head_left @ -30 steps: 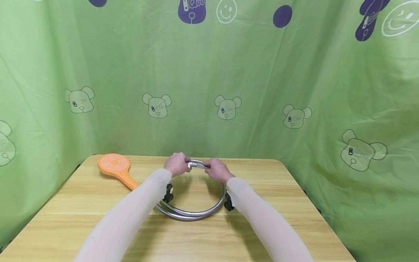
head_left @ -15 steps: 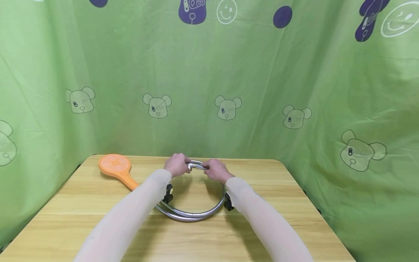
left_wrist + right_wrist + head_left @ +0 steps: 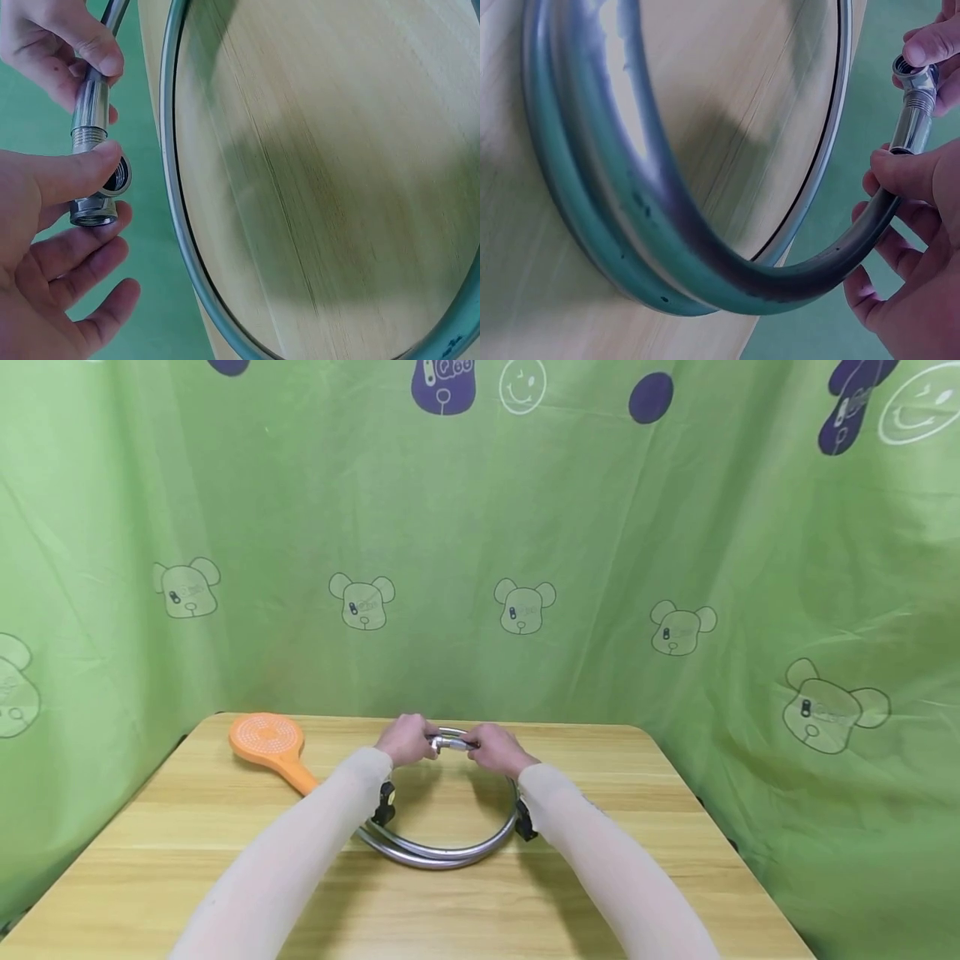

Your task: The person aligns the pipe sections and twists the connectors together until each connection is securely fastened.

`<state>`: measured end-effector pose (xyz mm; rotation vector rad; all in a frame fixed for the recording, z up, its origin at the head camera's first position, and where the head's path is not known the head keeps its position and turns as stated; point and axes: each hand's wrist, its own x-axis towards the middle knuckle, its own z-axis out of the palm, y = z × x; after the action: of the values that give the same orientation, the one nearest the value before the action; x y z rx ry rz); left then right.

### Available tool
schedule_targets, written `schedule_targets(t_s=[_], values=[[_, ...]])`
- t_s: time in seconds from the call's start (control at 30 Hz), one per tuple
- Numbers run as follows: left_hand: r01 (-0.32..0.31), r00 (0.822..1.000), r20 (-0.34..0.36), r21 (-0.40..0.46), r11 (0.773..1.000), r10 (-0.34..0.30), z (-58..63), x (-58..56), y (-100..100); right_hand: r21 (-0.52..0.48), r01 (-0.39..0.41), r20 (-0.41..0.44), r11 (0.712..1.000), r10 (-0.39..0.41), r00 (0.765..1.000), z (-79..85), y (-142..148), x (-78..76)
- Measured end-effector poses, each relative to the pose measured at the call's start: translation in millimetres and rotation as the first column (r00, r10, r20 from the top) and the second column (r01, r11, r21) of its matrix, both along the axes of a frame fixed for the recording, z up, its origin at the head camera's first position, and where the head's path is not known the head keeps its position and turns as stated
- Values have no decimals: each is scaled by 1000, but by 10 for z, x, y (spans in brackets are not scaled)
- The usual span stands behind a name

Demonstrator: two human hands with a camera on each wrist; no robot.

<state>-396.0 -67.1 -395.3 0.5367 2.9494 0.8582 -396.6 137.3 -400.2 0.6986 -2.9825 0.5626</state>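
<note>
So your 2 hands are near the far edge of the counter [image 3: 615, 877], close to each other but not touching as far as I can see, and each is clamped on something. Your left hand [image 3: 406, 740] has the chrome connector [image 3: 94, 211] pinched between thumb and index finger, with the other fingers loosely bent below it. The thumb's right by the round side port, which faces out. Your right hand [image 3: 497, 749] is gripping the silver hose [image 3: 435, 860] right at its chrome end sleeve [image 3: 91, 105]. Sleeve and connector are lined up end to end, with a few rings of thread showing between them.

The rest of the hose loops round between your forearms, 2 strands side by side on the near part of the ring. Over to the left on the counter you've got the orange shower head [image 3: 266, 735], spray face up, handle angled toward you and partly hidden behind your left sleeve [image 3: 300, 843]. Green curtain [image 3: 465, 668] with bear faces hangs behind it all.
</note>
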Motion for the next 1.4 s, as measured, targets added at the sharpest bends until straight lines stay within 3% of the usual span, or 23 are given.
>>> schedule_targets(t_s=[0.5,1.0,1.13,1.4], values=[[83,996,31,15,996,-84,-4,11,-26,42,-19,-54,999,21,998,8,-26,26],[81,996,-26,-41,996,-83,38,20,13,24,-55,-126,998,58,990,-29,-43,-5],[108,991,-75,-91,990,-115,60,40,41,-25,-52,-90,998,50,995,-45,-7,-17],[94,987,-121,-103,990,-106,92,27,3,-146,-51,25,988,55,998,1,18,-33]])
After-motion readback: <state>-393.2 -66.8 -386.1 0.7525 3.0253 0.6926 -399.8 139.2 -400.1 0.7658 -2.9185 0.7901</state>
